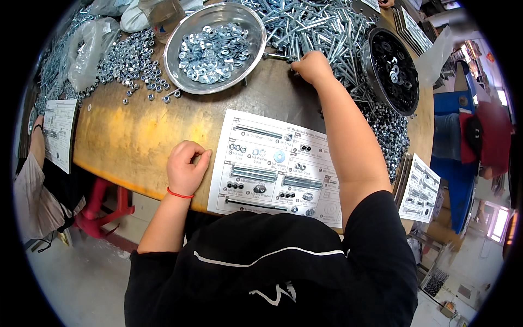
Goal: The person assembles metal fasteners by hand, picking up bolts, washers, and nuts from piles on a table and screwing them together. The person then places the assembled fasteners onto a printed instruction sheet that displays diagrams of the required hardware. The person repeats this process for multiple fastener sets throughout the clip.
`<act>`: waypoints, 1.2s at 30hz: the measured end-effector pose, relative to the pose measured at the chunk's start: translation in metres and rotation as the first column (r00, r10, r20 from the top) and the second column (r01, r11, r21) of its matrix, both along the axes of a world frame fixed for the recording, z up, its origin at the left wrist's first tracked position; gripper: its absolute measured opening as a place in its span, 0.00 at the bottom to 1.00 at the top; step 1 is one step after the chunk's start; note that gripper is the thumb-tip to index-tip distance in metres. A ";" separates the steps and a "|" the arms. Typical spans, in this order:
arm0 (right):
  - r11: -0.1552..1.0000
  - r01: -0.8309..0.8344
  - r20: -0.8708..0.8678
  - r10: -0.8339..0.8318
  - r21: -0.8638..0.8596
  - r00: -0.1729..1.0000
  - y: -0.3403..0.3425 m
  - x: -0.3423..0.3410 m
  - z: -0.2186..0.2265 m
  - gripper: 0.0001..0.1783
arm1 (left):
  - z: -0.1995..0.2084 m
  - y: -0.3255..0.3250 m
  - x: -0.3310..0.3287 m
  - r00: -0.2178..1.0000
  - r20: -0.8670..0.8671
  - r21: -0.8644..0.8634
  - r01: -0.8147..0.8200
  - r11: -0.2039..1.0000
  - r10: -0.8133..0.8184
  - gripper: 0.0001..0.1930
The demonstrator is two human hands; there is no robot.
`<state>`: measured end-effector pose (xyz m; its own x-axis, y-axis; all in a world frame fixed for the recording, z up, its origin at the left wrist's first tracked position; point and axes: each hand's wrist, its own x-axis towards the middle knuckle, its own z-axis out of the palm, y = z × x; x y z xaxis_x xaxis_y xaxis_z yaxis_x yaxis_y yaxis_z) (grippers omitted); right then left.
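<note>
A white printed sheet lies at the near table edge, with bolts, nuts and washers laid on its pictures. My left hand rests just left of the sheet, fingers curled, a red band on the wrist; something small may be pinched in it, I cannot tell. My right hand reaches far forward, fingers closed at the near edge of a big heap of silver bolts. What it grips is hidden under the fingers.
A steel bowl of washers stands at the back middle, loose nuts to its left. A black round tray of dark washers sits right, nuts below it. Another person sits left with a sheet.
</note>
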<state>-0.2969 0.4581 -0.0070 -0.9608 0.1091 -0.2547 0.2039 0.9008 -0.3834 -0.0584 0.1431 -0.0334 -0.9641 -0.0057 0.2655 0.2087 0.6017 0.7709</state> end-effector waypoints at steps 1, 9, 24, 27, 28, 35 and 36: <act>0.998 0.033 -0.015 -0.034 -0.060 0.999 0.000 0.004 0.000 0.20 | 0.000 0.000 0.000 1.000 0.010 0.001 0.002 1.000 -0.002 0.08; 0.748 0.151 0.120 -0.096 -0.646 0.988 0.031 0.099 0.035 0.10 | 0.006 0.009 -0.007 0.979 0.200 0.243 -0.017 0.970 -0.033 0.04; 0.827 -0.099 -0.010 0.112 -0.553 0.994 0.134 0.244 0.051 0.06 | 0.068 0.181 -0.070 0.814 0.044 -0.187 0.576 0.796 -0.579 0.08; 0.933 0.005 -0.107 -0.047 -0.360 0.993 0.160 0.261 0.032 0.07 | 0.051 0.189 -0.066 0.879 0.174 -0.298 0.477 0.827 -0.445 0.07; 0.949 0.035 -0.143 -0.084 -0.314 0.986 0.166 0.264 0.023 0.07 | 0.045 0.191 -0.065 0.891 0.203 -0.353 0.453 0.818 -0.406 0.08; 0.986 -0.109 -0.439 0.043 -0.126 0.897 0.177 0.269 -0.009 0.06 | 0.031 0.196 -0.060 0.890 0.195 -0.511 0.452 0.731 -0.413 0.06; 0.985 -0.110 -0.434 0.041 -0.135 0.900 0.177 0.268 -0.010 0.05 | 0.031 0.196 -0.060 0.889 0.203 -0.513 0.453 0.729 -0.410 0.06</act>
